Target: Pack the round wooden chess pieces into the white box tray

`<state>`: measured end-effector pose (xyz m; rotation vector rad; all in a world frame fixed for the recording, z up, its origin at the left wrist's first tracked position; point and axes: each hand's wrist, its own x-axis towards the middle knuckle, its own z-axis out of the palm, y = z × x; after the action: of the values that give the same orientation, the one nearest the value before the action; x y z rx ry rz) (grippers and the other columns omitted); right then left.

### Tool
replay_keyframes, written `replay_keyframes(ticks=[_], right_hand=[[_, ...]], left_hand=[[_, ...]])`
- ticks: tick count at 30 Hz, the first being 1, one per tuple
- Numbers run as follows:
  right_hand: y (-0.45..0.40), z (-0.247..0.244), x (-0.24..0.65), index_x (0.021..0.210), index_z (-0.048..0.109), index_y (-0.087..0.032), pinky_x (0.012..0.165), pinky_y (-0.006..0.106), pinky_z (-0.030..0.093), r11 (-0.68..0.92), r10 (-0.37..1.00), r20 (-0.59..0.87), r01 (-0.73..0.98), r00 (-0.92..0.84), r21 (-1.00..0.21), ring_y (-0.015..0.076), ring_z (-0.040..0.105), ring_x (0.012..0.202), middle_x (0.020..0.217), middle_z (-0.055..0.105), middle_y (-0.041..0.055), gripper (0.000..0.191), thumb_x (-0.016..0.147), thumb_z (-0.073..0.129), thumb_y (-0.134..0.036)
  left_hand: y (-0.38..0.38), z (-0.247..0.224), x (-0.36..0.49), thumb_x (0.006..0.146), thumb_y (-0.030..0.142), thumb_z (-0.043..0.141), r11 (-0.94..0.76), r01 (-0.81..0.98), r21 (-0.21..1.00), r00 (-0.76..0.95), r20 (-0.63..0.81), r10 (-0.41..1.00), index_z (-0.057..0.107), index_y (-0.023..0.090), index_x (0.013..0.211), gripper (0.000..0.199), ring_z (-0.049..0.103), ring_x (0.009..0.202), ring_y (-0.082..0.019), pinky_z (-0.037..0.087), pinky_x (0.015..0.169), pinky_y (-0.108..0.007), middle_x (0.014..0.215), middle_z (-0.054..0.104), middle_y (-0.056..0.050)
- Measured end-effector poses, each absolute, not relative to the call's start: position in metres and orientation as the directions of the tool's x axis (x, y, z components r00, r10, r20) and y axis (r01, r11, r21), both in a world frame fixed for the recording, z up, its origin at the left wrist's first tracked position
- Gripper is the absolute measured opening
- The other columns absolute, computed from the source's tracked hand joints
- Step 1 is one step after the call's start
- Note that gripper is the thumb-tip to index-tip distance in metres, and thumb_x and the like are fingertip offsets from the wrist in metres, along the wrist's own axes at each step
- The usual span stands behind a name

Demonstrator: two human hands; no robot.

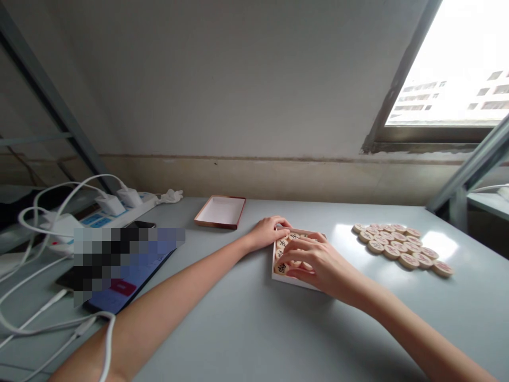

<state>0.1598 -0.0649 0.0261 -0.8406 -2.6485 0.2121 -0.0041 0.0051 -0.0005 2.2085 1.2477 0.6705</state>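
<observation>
A shallow white-walled box (274, 268) holds several round wooden Chinese chess pieces (281, 243) with black characters. My left hand (267, 232) grips the box at its far left corner, its fingers curled over the edge. Over the box, my right hand (314, 260) reaches in from the right. Its thumb and index finger close around a chess piece (280, 269) in the near left corner, while the other fingers bend over the pieces further in. That hand hides much of the box's right side.
More chess pieces with reddish characters (392, 244) lie grouped on the grey table (246, 323) at right. An upturned box lid (220, 211) rests near the wall. At left are a phone (119, 289), a power strip (137, 211) and loose white cables (51, 323).
</observation>
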Motion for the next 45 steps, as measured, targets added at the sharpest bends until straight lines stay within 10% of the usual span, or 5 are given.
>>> replay_keyframes(ticks=[9,22,27,35,45], right_hand=[[-0.06,0.033,0.168,0.083,0.062,-0.025,0.077,0.031,0.032,0.791,0.611,0.292,0.578,-0.736,-0.199,0.0163,0.056,0.084,0.088,0.064,0.0018,0.014,0.083,0.049,-0.029],[-0.04,0.058,0.259,0.093,0.059,-0.02,0.056,0.027,0.031,-0.052,0.994,-0.078,0.959,0.076,0.278,0.0251,0.057,0.083,0.09,0.063,0.0089,0.023,0.071,0.056,-0.028],[-0.036,0.055,0.259,0.082,0.064,-0.019,0.058,0.027,0.032,0.025,0.998,-0.061,0.982,-0.014,0.186,0.0233,0.058,0.075,0.077,0.064,0.0091,0.019,0.07,0.054,-0.03],[-0.053,0.065,0.216,0.089,0.058,-0.023,0.054,0.021,0.036,0.504,0.837,0.023,0.756,-0.546,-0.417,0.0121,0.054,0.065,0.076,0.061,0.0001,0.024,0.073,0.055,-0.04],[-0.07,0.046,0.179,0.08,0.055,-0.021,0.052,0.021,0.034,0.643,0.731,0.027,0.676,-0.681,-0.359,0.0116,0.052,0.062,0.075,0.062,-0.0016,0.007,0.073,0.054,-0.019]], left_hand=[[0.006,0.0,-0.004,0.075,0.029,0.044,-0.466,0.601,0.65,0.477,0.176,0.861,0.062,0.018,0.087,0.025,0.055,0.08,-0.015,0.041,0.071,-0.022,0.091,0.063,-0.001],[0.006,0.0,-0.004,0.073,0.031,0.045,-0.417,0.594,0.688,0.46,0.135,0.878,0.061,0.017,0.085,0.024,0.056,0.078,-0.017,0.041,0.067,-0.023,0.089,0.063,-0.002],[0.006,0.0,-0.004,0.073,0.032,0.045,-0.421,0.592,0.687,0.461,0.141,0.876,0.06,0.017,0.086,0.025,0.055,0.078,-0.017,0.041,0.067,-0.024,0.089,0.063,-0.002],[0.008,-0.003,-0.004,0.073,0.032,0.045,-0.433,0.575,0.695,0.466,0.157,0.871,0.061,0.017,0.085,0.025,0.055,0.078,-0.017,0.041,0.067,-0.023,0.09,0.062,-0.003],[0.008,-0.001,-0.004,0.074,0.031,0.045,-0.446,0.578,0.684,0.473,0.165,0.866,0.061,0.016,0.086,0.025,0.055,0.078,-0.016,0.041,0.068,-0.022,0.09,0.062,-0.003]])
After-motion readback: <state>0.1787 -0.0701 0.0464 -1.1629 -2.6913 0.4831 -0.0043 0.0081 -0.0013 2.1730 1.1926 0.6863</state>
